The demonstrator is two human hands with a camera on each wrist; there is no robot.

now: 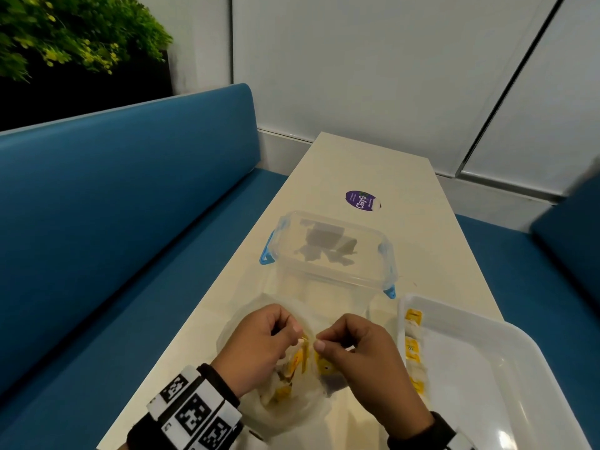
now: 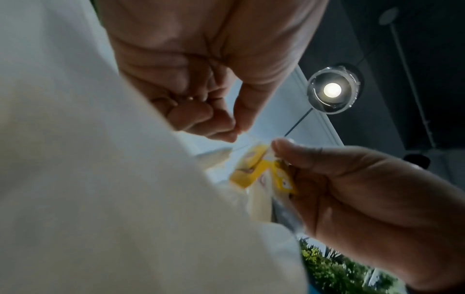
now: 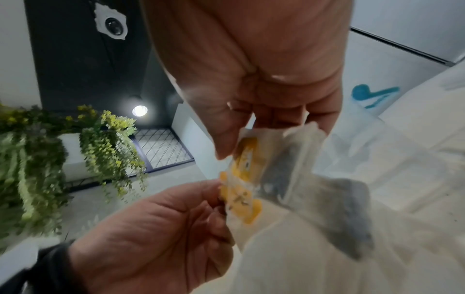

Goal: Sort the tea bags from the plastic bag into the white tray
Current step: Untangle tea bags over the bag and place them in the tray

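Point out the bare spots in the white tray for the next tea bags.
The white tray is bare across its middle and right. Only its left wall is crowded, with a row of tea bags. Left of it, both hands hold the plastic bag.

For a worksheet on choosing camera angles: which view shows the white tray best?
The head view. It shows the tray on the table to the right of both hands, with yellow tea bags lined along its left wall. The left wrist view shows none of it; the right wrist view shows only blurred white surfaces that I cannot identify as the tray.
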